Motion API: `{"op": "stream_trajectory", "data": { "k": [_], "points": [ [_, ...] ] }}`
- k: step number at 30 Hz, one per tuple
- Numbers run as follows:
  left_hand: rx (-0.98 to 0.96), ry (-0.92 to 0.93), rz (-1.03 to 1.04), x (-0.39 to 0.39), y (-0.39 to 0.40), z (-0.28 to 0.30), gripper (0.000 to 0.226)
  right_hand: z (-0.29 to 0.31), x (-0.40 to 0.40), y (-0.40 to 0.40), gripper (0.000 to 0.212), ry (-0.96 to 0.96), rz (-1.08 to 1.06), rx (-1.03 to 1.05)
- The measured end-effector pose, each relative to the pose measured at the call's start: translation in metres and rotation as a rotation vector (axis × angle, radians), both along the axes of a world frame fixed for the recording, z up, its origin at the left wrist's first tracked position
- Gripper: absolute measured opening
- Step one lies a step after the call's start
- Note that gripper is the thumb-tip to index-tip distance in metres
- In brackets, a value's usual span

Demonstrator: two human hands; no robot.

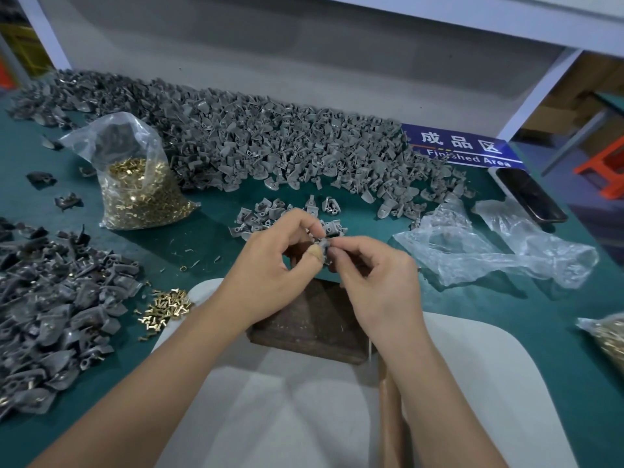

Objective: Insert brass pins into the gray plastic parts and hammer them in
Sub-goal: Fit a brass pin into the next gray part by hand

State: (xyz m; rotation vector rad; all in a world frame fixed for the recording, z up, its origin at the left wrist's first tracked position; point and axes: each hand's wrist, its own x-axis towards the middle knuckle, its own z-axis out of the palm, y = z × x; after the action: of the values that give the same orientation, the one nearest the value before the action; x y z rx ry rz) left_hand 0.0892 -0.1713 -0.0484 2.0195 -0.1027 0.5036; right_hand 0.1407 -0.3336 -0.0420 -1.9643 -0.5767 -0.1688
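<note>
Blue "Finished Area" sign (464, 146) behind hands.

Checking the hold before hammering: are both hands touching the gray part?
Touching. The head view shows the left hand and right hand meeting at the gray part, with fingertips of each pinching it above the wooden block.

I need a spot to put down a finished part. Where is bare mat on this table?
Bare green mat lies right of the wooden block, below the crumpled plastic. A smaller patch lies between the pin bag and the small gray cluster. The far edge and left side are piled with gray parts.
</note>
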Motion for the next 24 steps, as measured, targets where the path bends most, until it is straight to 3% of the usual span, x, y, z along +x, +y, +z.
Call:
{"op": "stream_trajectory", "data": {
  "k": [5,11,16,24],
  "points": [
    [0.060,-0.080,-0.084,0.0025,0.0017,-0.0016,0.026,0.0019,0.0006,-0.0020,0.014,0.157,-0.057,0.147],
    [0.068,-0.102,0.002,0.0052,0.0037,-0.0066,0.027,0.0033,0.0023,-0.0023,0.018,0.245,-0.020,0.245],
    [0.019,-0.086,0.061,0.0065,0.0022,-0.0078,0.021,0.0035,0.0029,-0.0042,0.033,0.193,-0.125,0.284],
    [-0.031,-0.059,0.053,0.0061,0.0019,-0.0072,0.016,0.0053,-0.0034,0.0004,0.015,0.053,-0.045,0.174]
  ]
}}
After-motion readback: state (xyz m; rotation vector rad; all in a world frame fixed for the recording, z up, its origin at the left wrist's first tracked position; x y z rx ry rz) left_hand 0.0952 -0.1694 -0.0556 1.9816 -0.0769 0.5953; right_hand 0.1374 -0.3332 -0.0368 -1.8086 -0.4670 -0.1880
